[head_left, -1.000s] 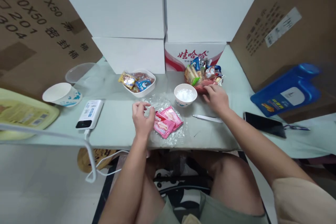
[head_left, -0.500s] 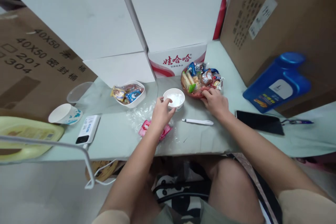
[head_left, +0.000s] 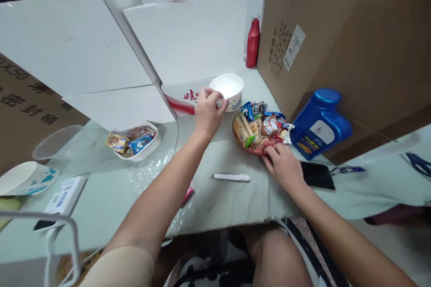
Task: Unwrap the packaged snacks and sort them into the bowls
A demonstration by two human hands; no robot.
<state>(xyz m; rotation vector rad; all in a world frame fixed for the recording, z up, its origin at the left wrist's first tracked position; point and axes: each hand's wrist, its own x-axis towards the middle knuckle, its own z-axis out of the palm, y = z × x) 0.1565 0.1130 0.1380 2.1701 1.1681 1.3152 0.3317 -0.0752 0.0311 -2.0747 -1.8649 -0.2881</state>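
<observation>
A white paper bowl (head_left: 237, 98) with a blue pattern is pinched at its near-left rim by my left hand (head_left: 209, 112). It is raised over the back of the table, in front of the white box. My right hand (head_left: 285, 165) has its fingers on the near rim of a reddish-brown bowl (head_left: 245, 145), heaped with several wrapped snacks (head_left: 259, 125); the thumb side is partly hidden. On the table nearer to me lies a white utility knife (head_left: 230, 177). Part of a pink packet (head_left: 188, 194) shows beside my left forearm, on clear plastic wrap (head_left: 148, 175).
At left stands a white dish (head_left: 148, 149) of snacks, with another paper bowl (head_left: 30, 178) and a power bank (head_left: 63, 199) beyond. White panels (head_left: 188, 36) and a cardboard box (head_left: 336, 54) border the back. A blue bottle (head_left: 319, 125) and black phone (head_left: 318, 176) are at right.
My left hand has lifted the paper bowl up and away, toward the back of the table. My right hand stays at the snack bowl. The view has turned toward the right.
</observation>
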